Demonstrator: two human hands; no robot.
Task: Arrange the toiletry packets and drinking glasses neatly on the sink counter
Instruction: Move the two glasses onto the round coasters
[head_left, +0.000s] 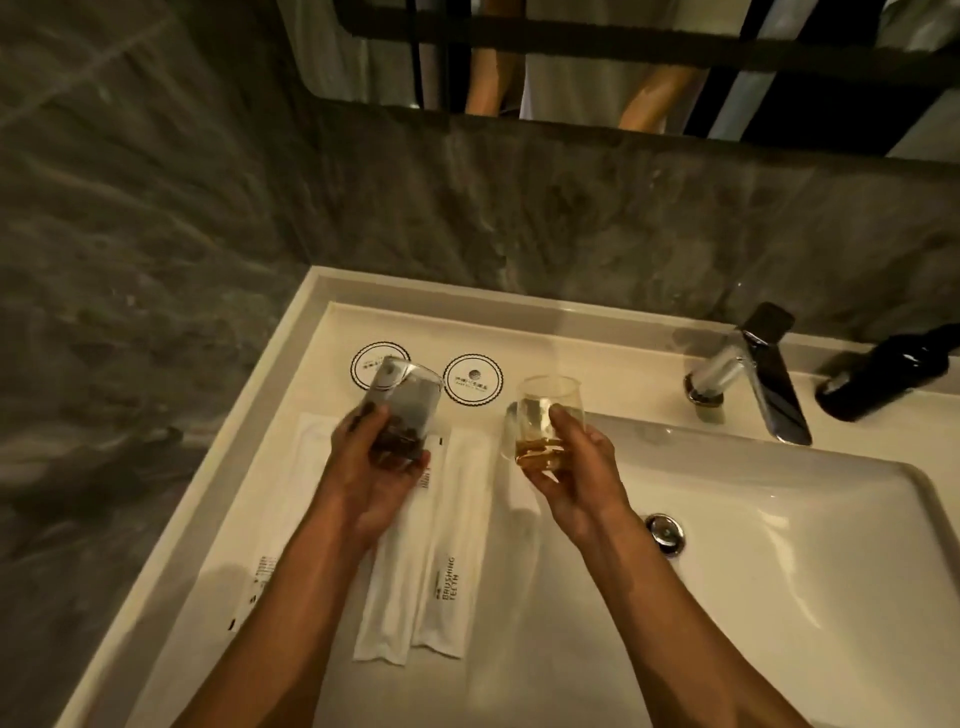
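Note:
My left hand (371, 470) grips a smoky grey drinking glass (405, 400), tilted and held above the counter over the left round coaster (366, 358). My right hand (576, 467) holds a clear amber-tinted glass (545, 410), lifted just right of the second coaster (474, 379). Three long white toiletry packets lie side by side on the white counter (311, 322): one at the left (291, 499), a middle one (395, 582) partly under my left forearm, and one marked "BRUSHING TEETH" (452, 551).
A white basin (779, 545) with a chrome drain fitting (665, 532) fills the right side. A chrome and black faucet (753, 379) stands behind it, with a dark bottle (883, 374) at far right. Grey marble wall and a mirror rise behind.

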